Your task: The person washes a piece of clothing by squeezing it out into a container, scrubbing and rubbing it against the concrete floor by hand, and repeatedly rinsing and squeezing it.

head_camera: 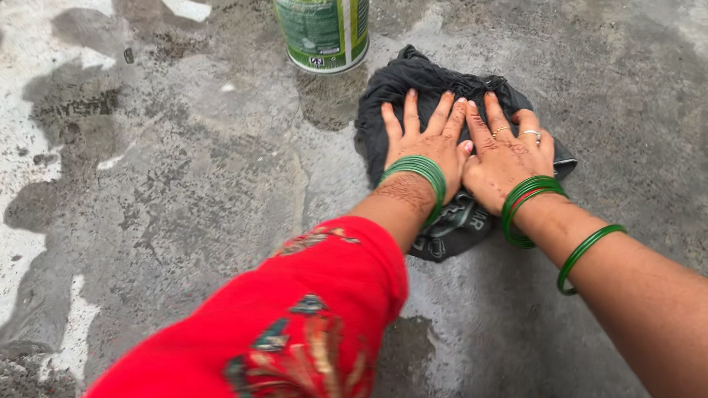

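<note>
We see wet concrete floor (pixel 167 179) open left, right and near of the dark cloth (pixel 402 87); green-labelled can (pixel 320 21) blocks just beyond it.

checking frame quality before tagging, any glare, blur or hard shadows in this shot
Head view: soft, even daylight, no hard shadows under the left hand or right hand; both sharp on the dark cloth. Pale sheen on the wet concrete floor at the left, mild glare. The red sleeve up close looks slightly soft.
</note>
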